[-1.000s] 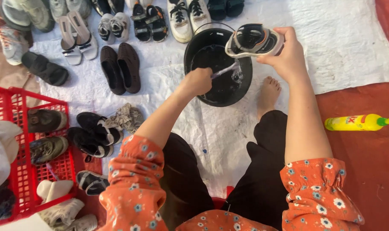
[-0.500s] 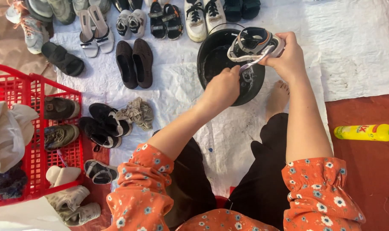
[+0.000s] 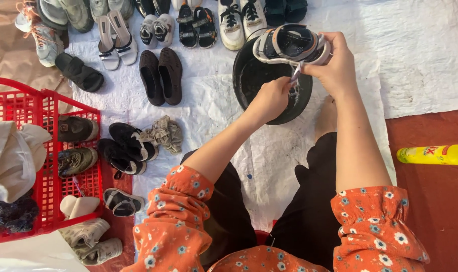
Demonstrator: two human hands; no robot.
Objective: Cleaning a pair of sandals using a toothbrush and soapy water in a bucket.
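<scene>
Brush (image 3: 295, 74) raised; sandal (image 3: 291, 44) above grip.

Your left hand (image 3: 271, 98) has risen from the black basin (image 3: 254, 80), bringing the small brush (image 3: 295, 74) up against the sandal (image 3: 292, 44) your right hand (image 3: 334, 63) holds.

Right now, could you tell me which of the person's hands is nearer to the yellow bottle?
Right. The right hand holds the sandal, closer to the yellow bottle; the left hand is farther, over the black basin.

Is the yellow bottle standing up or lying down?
Lying down: the yellow bottle rests lengthwise on the red floor, green cap pointing right.
</scene>
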